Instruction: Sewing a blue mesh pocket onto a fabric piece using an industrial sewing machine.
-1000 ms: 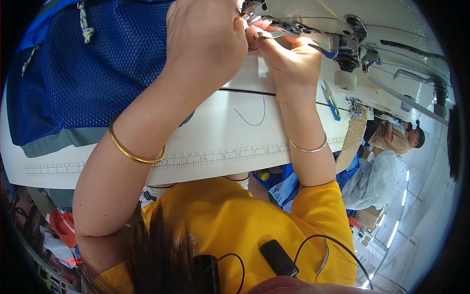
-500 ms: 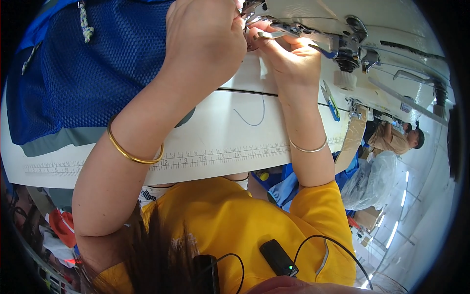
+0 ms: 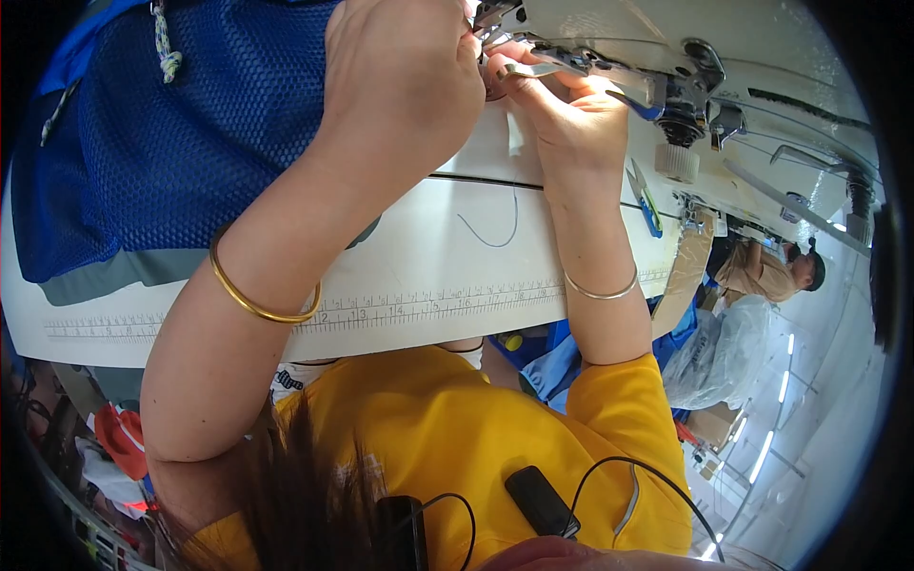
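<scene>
At the top centre, my left hand (image 3: 405, 81) is closed at the metal needle-area parts (image 3: 490, 24) of a white sewing machine (image 3: 609, 24); whatever its fingertips hold is hidden. My right hand (image 3: 576, 128) is closed just to the right, thumb and fingers around a bent metal strip (image 3: 528, 70) beneath the mechanism, and I cannot tell what is pinched there. A blue mesh fabric piece (image 3: 181, 152) with grey edging and cords lies left of my hands. A loose blue thread (image 3: 490, 243) lies on the white table (image 3: 428, 247) below them.
Small scissors (image 3: 645, 200) lie right of my wrist. A printed ruler scale runs along the table's front edge. A cardboard piece (image 3: 681, 276), a clear plastic bag (image 3: 719, 352) and a seated co-worker (image 3: 762, 271) are at the right. Orange fabric (image 3: 119, 438) is at the lower left.
My hands and the machine parts appear shifted very slightly right in the picture. Both hands keep their closed grip at the mechanism; little else differs.
</scene>
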`<control>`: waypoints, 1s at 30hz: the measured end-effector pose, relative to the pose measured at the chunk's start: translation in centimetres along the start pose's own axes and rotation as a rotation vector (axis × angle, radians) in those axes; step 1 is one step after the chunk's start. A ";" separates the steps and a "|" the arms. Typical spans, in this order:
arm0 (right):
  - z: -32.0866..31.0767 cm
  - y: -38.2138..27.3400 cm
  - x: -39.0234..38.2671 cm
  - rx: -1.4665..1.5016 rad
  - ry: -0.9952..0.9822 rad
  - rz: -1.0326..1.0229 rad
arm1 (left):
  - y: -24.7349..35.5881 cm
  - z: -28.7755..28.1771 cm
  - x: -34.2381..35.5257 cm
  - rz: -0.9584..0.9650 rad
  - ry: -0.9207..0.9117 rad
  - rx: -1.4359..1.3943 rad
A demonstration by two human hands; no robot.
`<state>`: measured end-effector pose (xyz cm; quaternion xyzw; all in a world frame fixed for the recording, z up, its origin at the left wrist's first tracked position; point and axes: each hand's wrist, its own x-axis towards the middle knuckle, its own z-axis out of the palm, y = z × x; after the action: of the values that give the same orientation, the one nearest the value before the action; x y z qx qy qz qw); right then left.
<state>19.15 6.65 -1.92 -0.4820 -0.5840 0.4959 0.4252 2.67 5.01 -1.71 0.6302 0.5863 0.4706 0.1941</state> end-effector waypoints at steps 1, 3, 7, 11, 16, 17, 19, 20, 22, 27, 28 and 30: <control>0.0 0.0 0.0 0.008 0.007 0.004 | -0.2 0.1 -0.1 0.020 0.018 0.004; 0.0 0.0 -0.1 0.006 0.010 0.008 | -0.2 0.2 -0.1 0.041 0.036 0.008; -0.2 0.3 0.0 0.000 0.005 0.013 | 0.1 0.0 -0.1 0.018 0.020 -0.005; -0.1 0.2 0.1 -0.021 -0.001 -0.007 | 0.2 -0.1 0.0 0.008 0.006 -0.004; 0.1 0.3 0.1 -0.077 0.030 -0.023 | 0.7 -0.4 0.2 -0.028 -0.029 0.006; 0.2 0.3 0.1 -0.076 0.031 -0.022 | 0.9 -0.5 0.3 -0.055 -0.059 0.011; 0.3 0.2 0.0 -0.051 0.029 -0.018 | 1.2 -0.7 0.4 -0.070 -0.074 0.018; 0.4 0.3 0.0 -0.051 0.031 -0.017 | 1.2 -0.7 0.4 -0.085 -0.090 0.026; 0.5 0.1 0.0 -0.044 0.024 -0.029 | 1.1 -0.6 0.4 -0.075 -0.078 0.018; 0.6 0.8 0.0 0.025 0.034 -0.094 | -3.2 0.8 0.4 0.177 -0.038 0.149; 0.3 1.1 0.1 -0.100 -0.004 -0.179 | -3.1 0.7 0.5 0.155 -0.065 0.128; -0.3 1.6 0.3 -0.230 -0.050 -0.257 | -3.0 0.7 0.5 0.137 -0.093 0.107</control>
<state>19.64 7.11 -3.43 -0.4365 -0.7042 0.3790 0.4123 1.56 6.44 -4.23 0.6996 0.5563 0.4210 0.1543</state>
